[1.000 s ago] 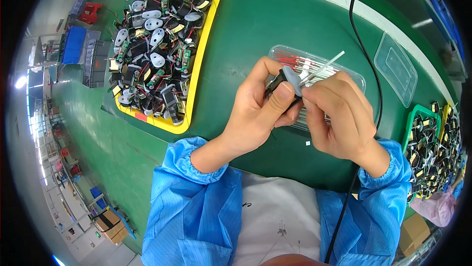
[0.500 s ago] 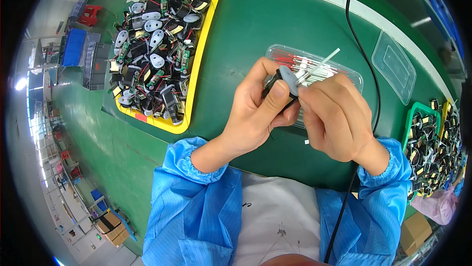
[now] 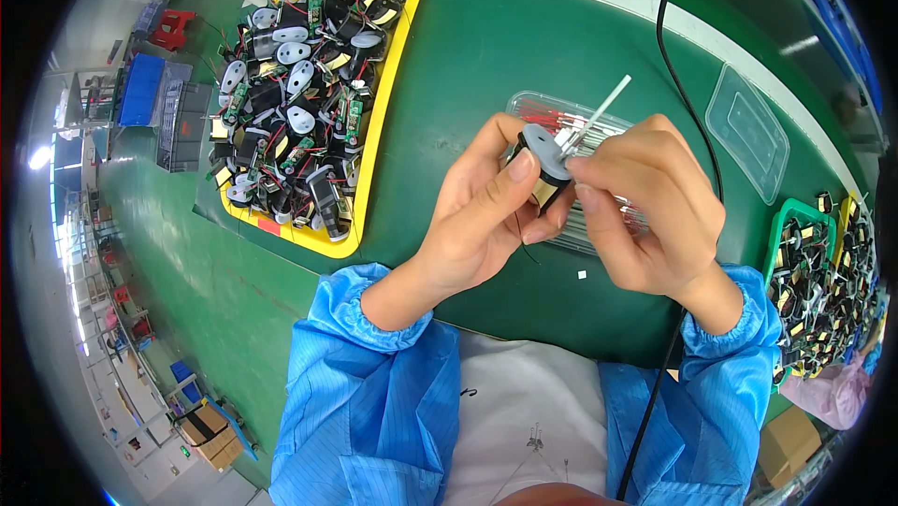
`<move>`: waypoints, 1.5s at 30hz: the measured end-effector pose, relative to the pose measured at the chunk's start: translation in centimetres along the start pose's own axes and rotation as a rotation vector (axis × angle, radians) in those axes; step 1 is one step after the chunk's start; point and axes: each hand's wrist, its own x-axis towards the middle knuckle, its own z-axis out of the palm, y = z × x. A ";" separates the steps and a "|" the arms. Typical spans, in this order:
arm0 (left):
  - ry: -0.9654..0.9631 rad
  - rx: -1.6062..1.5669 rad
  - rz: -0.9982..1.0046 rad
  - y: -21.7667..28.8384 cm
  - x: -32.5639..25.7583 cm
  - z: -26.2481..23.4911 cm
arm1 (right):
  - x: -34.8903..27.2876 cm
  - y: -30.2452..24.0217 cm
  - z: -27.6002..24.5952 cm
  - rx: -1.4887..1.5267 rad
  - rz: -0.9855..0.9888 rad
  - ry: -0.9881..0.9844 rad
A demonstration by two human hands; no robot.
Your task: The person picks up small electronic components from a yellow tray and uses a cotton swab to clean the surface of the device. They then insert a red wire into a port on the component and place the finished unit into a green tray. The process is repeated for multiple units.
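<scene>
Lower frame: two blue sleeves coming in from bottom edge, white garment between. Black cable running from lower right up past right wrist to top edge.

Centre: left hand curled around small round component, grey cap on top, dark body with yellowish band; thumb pressed on cap, fingers closed underneath. Right hand pinched shut at cap's edge, thumb and forefinger tips together on thin white strip sticking up and right. Component held in air above green table, centre frame.

Progress, judged: one unit in hand, strip being fitted or fed at cap, not seated yet; many units left.

Just behind hands: one clear tray of red-tipped thin pieces, count unreadable. Right of it, one clear lid lying flat.

Upper left: one yellow tray, heaped with dozens of components, too tangled to count. Right edge: one green tray, also full, partly cut off.
</scene>
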 end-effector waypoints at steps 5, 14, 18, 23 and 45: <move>-0.036 -0.082 -0.019 0.0 -0.2 -0.2 | 0.1 -0.4 0.2 -0.023 -0.013 0.001; 0.140 0.305 0.213 -0.5 -0.1 0.4 | -0.3 0.4 0.4 -0.120 -0.040 -0.019; 0.250 0.507 0.246 -0.4 0.1 0.8 | -0.5 0.1 0.1 -0.304 -0.104 -0.077; 0.305 0.499 0.064 1.2 0.2 0.6 | 2.0 -0.4 -1.6 -0.290 -0.065 -0.231; 0.038 0.959 0.611 0.7 -0.2 -0.2 | 2.2 -0.9 -2.9 -0.014 0.041 -0.218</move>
